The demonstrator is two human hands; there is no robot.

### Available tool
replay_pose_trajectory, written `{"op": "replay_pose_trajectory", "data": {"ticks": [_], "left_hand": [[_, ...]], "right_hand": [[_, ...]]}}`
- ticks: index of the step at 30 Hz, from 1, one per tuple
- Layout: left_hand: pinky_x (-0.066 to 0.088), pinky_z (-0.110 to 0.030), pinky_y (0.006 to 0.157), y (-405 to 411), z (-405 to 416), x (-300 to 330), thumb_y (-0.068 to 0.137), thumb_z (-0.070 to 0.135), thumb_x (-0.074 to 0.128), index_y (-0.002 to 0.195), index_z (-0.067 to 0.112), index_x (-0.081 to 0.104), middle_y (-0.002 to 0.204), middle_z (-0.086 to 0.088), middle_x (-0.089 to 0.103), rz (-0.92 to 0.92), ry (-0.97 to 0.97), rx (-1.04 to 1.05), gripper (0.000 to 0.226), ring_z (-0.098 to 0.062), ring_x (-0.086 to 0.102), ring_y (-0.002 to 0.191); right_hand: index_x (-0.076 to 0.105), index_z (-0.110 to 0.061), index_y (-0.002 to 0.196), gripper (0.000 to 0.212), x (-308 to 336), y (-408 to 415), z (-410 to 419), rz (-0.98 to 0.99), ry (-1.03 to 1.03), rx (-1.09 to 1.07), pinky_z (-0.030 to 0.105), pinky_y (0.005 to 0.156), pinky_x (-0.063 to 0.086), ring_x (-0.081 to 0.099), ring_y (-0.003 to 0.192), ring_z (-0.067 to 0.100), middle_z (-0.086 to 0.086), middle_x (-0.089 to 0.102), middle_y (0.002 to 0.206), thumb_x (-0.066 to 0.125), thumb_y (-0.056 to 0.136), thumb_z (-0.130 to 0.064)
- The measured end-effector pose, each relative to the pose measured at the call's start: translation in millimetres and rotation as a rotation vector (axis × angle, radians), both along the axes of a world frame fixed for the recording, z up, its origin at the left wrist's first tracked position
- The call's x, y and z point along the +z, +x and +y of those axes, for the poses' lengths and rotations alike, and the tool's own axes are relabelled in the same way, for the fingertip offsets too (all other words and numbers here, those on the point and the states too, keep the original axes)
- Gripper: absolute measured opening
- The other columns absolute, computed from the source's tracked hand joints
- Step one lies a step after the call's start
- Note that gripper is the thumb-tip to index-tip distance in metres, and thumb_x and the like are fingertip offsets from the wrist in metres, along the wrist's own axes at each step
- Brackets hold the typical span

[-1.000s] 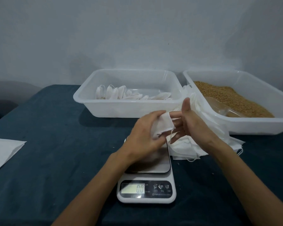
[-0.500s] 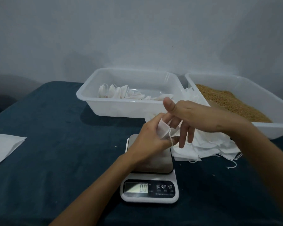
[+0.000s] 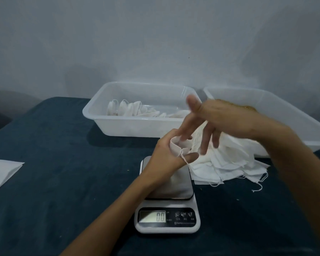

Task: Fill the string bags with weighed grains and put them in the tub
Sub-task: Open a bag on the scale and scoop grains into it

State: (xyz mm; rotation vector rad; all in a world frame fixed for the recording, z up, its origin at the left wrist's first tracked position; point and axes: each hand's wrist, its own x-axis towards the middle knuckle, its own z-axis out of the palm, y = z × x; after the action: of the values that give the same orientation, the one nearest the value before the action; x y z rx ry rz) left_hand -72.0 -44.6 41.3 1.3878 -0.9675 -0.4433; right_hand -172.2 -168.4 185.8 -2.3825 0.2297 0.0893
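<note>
My left hand gripped one empty string bag just above the far edge of the scale, fingers and thumb curled round the mouth, drawstring dangling off the thumb. I judged I held it there so the mouth stayed up and open for filling, right next to where it would get weighed.

My right hand was spread wide, fingers straight. One or two fingertips reached into the bag's mouth, probably to open it out. The others hung loose over the pile. It held nothing.

The pile of empty bags lay flat on the dark table, just right of the scale and touching the near wall of the grain tub. Handy for the right hand, I guess. That tub sat far right; only a strip of brown grains showed behind my wrist.

The output tub sat far centre, beyond the scale, with several filled bags leaning in a row inside. So a few were done, and most were still in the pile.

Scale display read zero and the platform was bare. The bag was not resting on it as far as I could tell. A white sheet lay at the left edge, well apart.
</note>
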Motion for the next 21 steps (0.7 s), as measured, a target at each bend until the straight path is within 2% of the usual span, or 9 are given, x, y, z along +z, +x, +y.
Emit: {"op": "replay_pose_trajectory", "data": {"ticks": [3, 5, 6, 7, 9, 11, 15, 19, 21], "left_hand": [[0.056, -0.055, 0.087, -1, 1, 1, 0.081, 0.013, 0.087, 0.107, 0.023, 0.066, 0.088, -0.002, 0.067, 0.011, 0.012, 0.004, 0.035, -0.022, 0.064, 0.084], [0.055, -0.057, 0.088, -1, 1, 1, 0.081, 0.013, 0.087, 0.106, 0.024, 0.066, 0.090, -0.006, 0.068, 0.023, 0.014, 0.011, 0.035, -0.032, 0.065, 0.088], [0.055, -0.058, 0.089, -1, 1, 1, 0.080, 0.013, 0.087, 0.106, 0.025, 0.066, 0.092, -0.005, 0.068, 0.027, 0.014, 0.013, 0.035, -0.034, 0.066, 0.092], [0.055, -0.057, 0.090, -1, 1, 0, 0.080, 0.014, 0.087, 0.105, 0.026, 0.066, 0.093, -0.002, 0.069, 0.028, 0.015, 0.013, 0.035, -0.036, 0.066, 0.094], [0.055, -0.058, 0.093, 0, 0, -1, 0.080, 0.016, 0.087, 0.106, 0.028, 0.066, 0.095, -0.001, 0.069, 0.022, 0.019, 0.014, 0.035, -0.035, 0.066, 0.096], [0.056, -0.058, 0.093, 1, 0, -2, 0.080, 0.018, 0.087, 0.107, 0.028, 0.066, 0.095, -0.001, 0.069, 0.013, 0.022, 0.015, 0.036, -0.033, 0.066, 0.096], [0.056, -0.052, 0.088, 2, 0, -4, 0.079, 0.019, 0.088, 0.108, 0.027, 0.067, 0.092, -0.001, 0.069, 0.004, 0.021, 0.016, 0.036, -0.028, 0.067, 0.090], [0.055, -0.043, 0.080, 2, -1, -3, 0.074, 0.026, 0.085, 0.106, 0.029, 0.067, 0.088, 0.006, 0.070, 0.027, 0.021, 0.019, 0.037, -0.019, 0.067, 0.085], [0.055, -0.038, 0.077, 2, -1, -4, 0.073, 0.027, 0.085, 0.106, 0.029, 0.067, 0.087, 0.007, 0.070, 0.028, 0.019, 0.016, 0.037, -0.017, 0.067, 0.083]], "right_hand": [[0.078, -0.016, 0.090, 0.072, -3, -7, -44, -0.274, -0.009, -0.219, 0.024, 0.046, 0.053, 0.072, 0.058, 0.029, 0.003, 0.079, 0.086, 0.038, 0.092, -0.076], [0.076, -0.016, 0.091, 0.043, -19, -12, -92, -0.392, -0.193, -0.431, 0.028, 0.055, 0.057, 0.072, 0.059, 0.022, 0.004, 0.078, 0.081, 0.056, 0.098, -0.054], [0.074, -0.016, 0.094, 0.031, -30, -15, -119, -0.386, -0.312, -0.537, 0.030, 0.061, 0.058, 0.071, 0.063, 0.020, 0.005, 0.077, 0.084, 0.063, 0.097, -0.044], [0.073, -0.015, 0.098, 0.025, -41, -19, -145, -0.313, -0.419, -0.620, 0.033, 0.069, 0.056, 0.070, 0.072, 0.020, 0.007, 0.076, 0.090, 0.068, 0.094, -0.039], [0.070, -0.012, 0.111, 0.036, -63, -27, -187, -0.042, -0.523, -0.702, 0.035, 0.081, 0.049, 0.065, 0.092, 0.023, 0.009, 0.073, 0.107, 0.074, 0.089, -0.040], [0.065, -0.012, 0.115, 0.046, -81, -33, -211, 0.160, -0.544, -0.684, 0.035, 0.084, 0.047, 0.063, 0.100, 0.025, 0.007, 0.069, 0.114, 0.078, 0.085, -0.044], [0.066, -0.013, 0.100, 0.035, -101, -33, -231, 0.216, -0.597, -0.658, 0.033, 0.072, 0.046, 0.057, 0.077, 0.013, 0.003, 0.068, 0.100, 0.086, 0.078, -0.032], [0.064, -0.013, 0.090, 0.031, -105, -33, -239, 0.285, -0.639, -0.704, 0.037, 0.070, 0.052, 0.061, 0.077, 0.019, 0.005, 0.068, 0.090, 0.086, 0.076, -0.030], [0.059, -0.014, 0.085, 0.032, -105, -35, -242, 0.326, -0.668, -0.704, 0.032, 0.060, 0.043, 0.058, 0.073, 0.017, 0.002, 0.063, 0.082, 0.083, 0.078, -0.034]]}}
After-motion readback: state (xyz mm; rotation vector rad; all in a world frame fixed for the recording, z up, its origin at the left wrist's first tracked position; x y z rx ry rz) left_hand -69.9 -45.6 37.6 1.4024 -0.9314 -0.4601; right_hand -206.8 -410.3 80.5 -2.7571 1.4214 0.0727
